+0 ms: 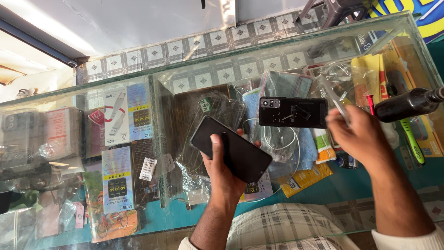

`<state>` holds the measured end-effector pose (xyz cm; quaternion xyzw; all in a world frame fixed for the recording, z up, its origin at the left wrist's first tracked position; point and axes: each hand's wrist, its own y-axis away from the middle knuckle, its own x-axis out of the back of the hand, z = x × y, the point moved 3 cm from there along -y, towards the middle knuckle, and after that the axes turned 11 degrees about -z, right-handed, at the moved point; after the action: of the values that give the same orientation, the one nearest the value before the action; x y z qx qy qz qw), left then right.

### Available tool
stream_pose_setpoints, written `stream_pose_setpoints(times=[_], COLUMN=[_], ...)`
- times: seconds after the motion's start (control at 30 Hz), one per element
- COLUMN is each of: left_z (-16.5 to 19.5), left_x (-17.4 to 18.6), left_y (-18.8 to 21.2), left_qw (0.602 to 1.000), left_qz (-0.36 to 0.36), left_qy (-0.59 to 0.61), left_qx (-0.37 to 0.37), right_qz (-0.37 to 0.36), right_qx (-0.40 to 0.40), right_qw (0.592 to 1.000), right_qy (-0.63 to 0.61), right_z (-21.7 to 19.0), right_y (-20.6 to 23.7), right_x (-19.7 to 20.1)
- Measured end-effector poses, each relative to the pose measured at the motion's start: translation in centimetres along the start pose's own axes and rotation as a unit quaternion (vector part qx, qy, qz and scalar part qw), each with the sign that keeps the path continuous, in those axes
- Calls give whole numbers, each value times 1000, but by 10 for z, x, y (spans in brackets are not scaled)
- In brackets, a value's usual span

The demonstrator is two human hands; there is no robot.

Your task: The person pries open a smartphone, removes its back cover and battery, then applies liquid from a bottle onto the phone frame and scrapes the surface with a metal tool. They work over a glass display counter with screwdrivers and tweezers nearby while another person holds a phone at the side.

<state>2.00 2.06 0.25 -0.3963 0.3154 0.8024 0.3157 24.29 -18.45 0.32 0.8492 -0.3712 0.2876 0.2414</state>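
The left hand is clamped on a black phone, thumb across its dark screen, above the glass bench. To its right lies a black phone back cover, flat on the glass. The right hand hovers just right of the cover, its fingers blurred; I cannot tell whether it grips anything. A dark bottle lies farther right.

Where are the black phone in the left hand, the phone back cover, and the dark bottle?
black phone (236,150), head view, middle of the screen
phone back cover (292,112), head view, centre of the panel
dark bottle (404,104), head view, its body
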Motion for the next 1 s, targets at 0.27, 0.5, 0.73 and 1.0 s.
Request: stream_pose_setpoints(times=[0.27, 0.5, 0.73, 1.0], left_z=[-12, -14, -14, -17], left_x=[15, 1, -3, -2], left_y=[-1, 5, 1, 0], left_qw=[995, 998, 997, 996], left_qz=[63, -33, 14, 75], left_qy=[-83, -48, -61, -40], left_qx=[-8, 8, 53, 42], right_qz=[173, 156, -72, -61], right_qx=[37, 26, 308, 385], right_qw=[906, 849, 945, 917], right_qy=[384, 504, -87, -88], right_z=[7, -19, -81, -118], right_y=[58, 63, 109, 108], right_x=[10, 3, -48, -80])
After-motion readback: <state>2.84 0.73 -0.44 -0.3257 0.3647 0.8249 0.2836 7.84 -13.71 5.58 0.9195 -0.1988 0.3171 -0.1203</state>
